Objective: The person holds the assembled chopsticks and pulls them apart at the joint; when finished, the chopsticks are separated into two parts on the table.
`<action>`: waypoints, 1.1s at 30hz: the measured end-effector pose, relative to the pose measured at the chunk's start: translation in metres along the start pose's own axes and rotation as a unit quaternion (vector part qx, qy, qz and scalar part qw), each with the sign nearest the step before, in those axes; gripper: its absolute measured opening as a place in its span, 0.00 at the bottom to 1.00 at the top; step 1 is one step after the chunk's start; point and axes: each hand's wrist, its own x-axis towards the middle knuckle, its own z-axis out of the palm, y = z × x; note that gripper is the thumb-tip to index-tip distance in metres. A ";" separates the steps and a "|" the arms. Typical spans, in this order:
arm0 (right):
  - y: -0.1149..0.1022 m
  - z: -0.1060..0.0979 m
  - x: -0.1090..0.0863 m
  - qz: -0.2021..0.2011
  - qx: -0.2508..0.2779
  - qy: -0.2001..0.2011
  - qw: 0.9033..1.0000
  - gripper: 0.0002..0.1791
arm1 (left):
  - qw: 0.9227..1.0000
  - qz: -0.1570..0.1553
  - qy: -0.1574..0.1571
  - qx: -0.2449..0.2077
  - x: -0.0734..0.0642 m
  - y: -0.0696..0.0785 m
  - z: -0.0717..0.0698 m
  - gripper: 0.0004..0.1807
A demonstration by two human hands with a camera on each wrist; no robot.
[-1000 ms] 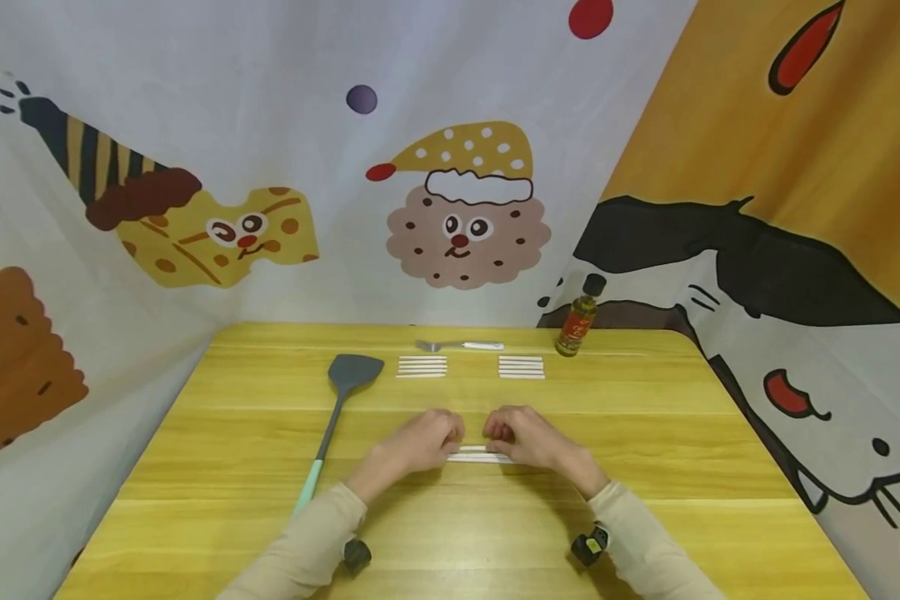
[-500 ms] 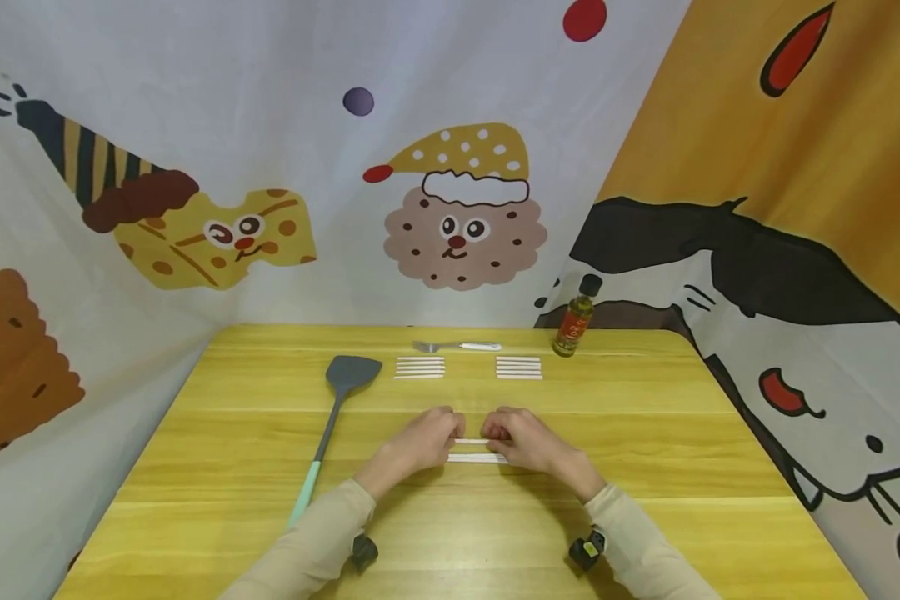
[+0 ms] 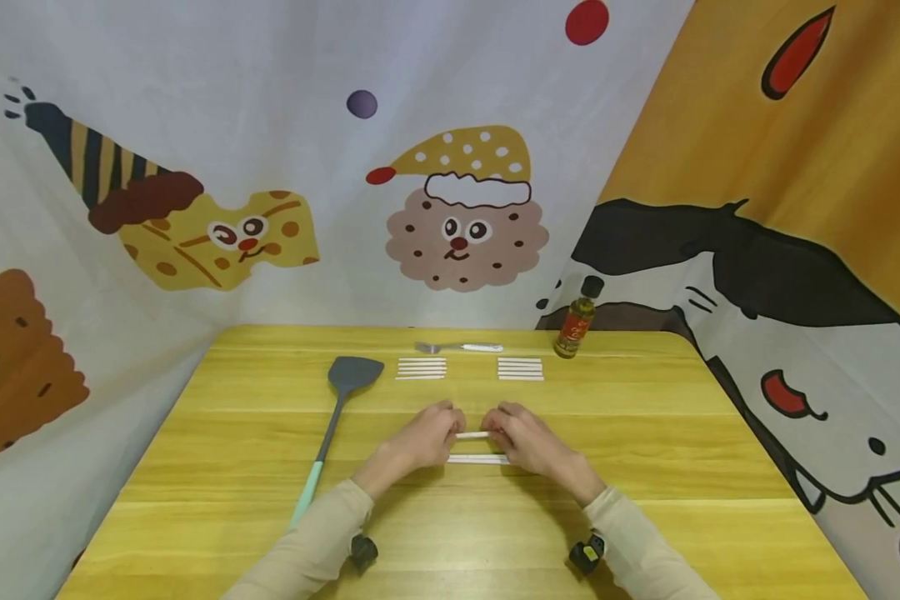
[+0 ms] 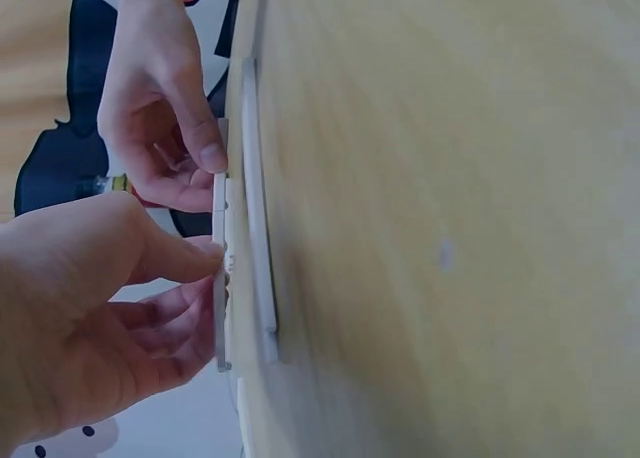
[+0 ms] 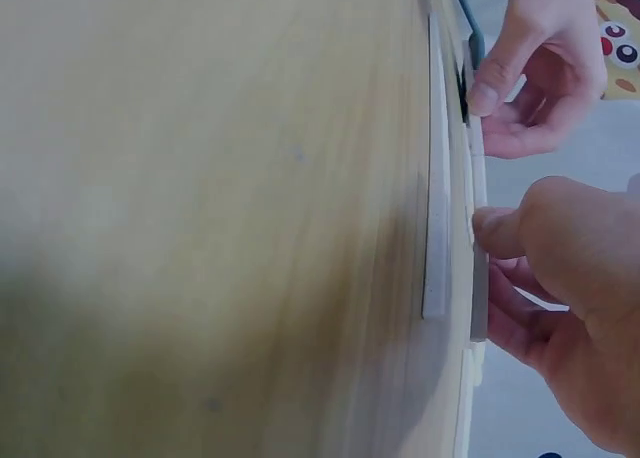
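Observation:
My left hand [image 3: 435,433] and right hand [image 3: 519,435] face each other over the middle of the table. Between them they pinch a thin, flat white stick [image 3: 472,435], thumb on one side and fingers on the other, each hand near one end. It is held raised off the wood, as the left wrist view shows with the stick [image 4: 220,318] level between both hands. Below it, nearer my body, a pair of similar white sticks [image 3: 478,459] lies side by side on the table, their right end partly behind my right hand.
Two rows of several white sticks lie farther back, a left group [image 3: 422,368] and a right group [image 3: 521,368]. Behind them is a fork [image 3: 480,347]. An oil bottle [image 3: 576,321] stands back right. A spatula [image 3: 333,421] lies left, its handle close to my left sleeve.
Both hands have lifted one white stick from beside the front pair and carried it slightly away from my body. The pair stays in place.

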 end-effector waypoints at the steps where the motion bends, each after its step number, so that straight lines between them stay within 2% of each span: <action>1: 0.000 0.000 0.000 -0.002 -0.004 0.006 1.000 0.07 | 1.000 -0.002 0.002 -0.002 0.000 0.000 -0.001 0.12; 10: -0.002 -0.002 0.006 -0.008 -0.033 0.053 0.998 0.11 | 0.999 -0.006 0.043 0.001 0.001 -0.001 -0.011 0.10; 19: -0.006 -0.010 0.014 -0.026 -0.027 0.092 0.995 0.10 | 0.996 0.008 0.091 0.009 0.001 0.001 -0.020 0.10; 27: -0.007 -0.018 0.016 -0.022 -0.029 0.095 0.995 0.10 | 0.992 0.037 0.114 0.023 0.001 0.000 -0.023 0.10; 33: -0.008 -0.020 0.017 -0.014 -0.026 0.091 0.995 0.10 | 0.991 0.045 0.122 0.029 0.000 0.001 -0.024 0.10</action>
